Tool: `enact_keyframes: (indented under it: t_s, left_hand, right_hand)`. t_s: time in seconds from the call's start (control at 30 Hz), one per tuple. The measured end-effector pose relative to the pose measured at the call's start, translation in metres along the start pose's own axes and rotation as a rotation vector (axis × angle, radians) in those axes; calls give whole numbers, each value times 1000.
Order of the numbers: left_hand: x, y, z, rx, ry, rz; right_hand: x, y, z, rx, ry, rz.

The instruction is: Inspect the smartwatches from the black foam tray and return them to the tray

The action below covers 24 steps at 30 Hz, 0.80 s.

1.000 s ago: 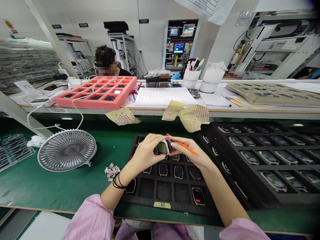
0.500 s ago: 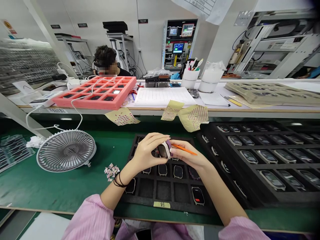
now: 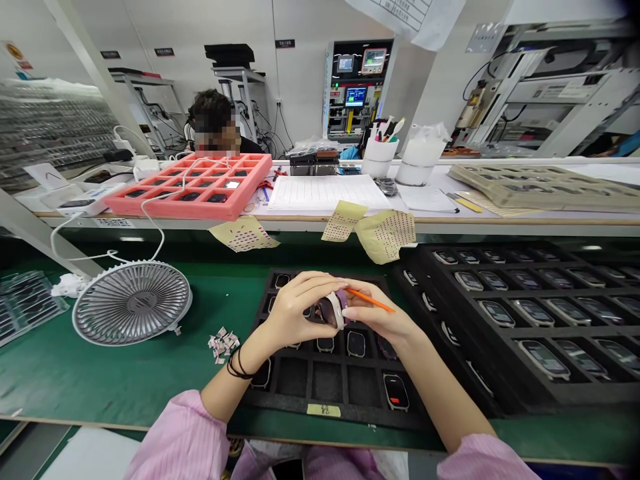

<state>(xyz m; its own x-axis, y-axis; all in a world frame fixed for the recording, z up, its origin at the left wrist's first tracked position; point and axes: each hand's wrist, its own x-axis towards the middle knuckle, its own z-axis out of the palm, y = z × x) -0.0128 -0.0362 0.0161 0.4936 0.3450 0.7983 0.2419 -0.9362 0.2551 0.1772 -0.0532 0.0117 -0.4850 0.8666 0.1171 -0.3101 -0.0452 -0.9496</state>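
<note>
Head, hands point(image 3: 293, 310) point(image 3: 384, 323) gripping watch point(image 3: 334, 310), tray edge point(image 3: 360, 412) between forearms point(image 3: 220, 393) point(image 3: 445, 387)

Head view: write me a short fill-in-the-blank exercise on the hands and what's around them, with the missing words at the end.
The left hand holds a white-framed device above a tray coloured ____.
The right hand holds a slim stick coloured ____.
Dark bands circle the ____ wrist.
The bench surface under the fan is ____.

Missing words: black; orange; left; green.
</note>
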Motion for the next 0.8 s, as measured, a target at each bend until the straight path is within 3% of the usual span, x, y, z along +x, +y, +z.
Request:
enact_keyframes:
  t_s: [0.3, 0.43, 0.5, 0.63, 0.8]
  left_hand:
    - [2, 1, 3, -18, 10, 37]
    - [1, 1, 0, -19, 20, -6]
    - [1, 0, -3, -7, 50, -21]
    - [-2, -1, -6, -59, 52, -67]
    - [-5, 1, -2, -119, 45, -62]
  right_hand:
    - [-2, 3, 11, -59, 42, -19]
    - [-2, -2, 10, -140, 62, -59]
    - [-6, -7, 8, -225, 160, -186]
    - [-26, -13, 1, -423, 445, -590]
    - [-45, -8, -5, -547, 336, -814]
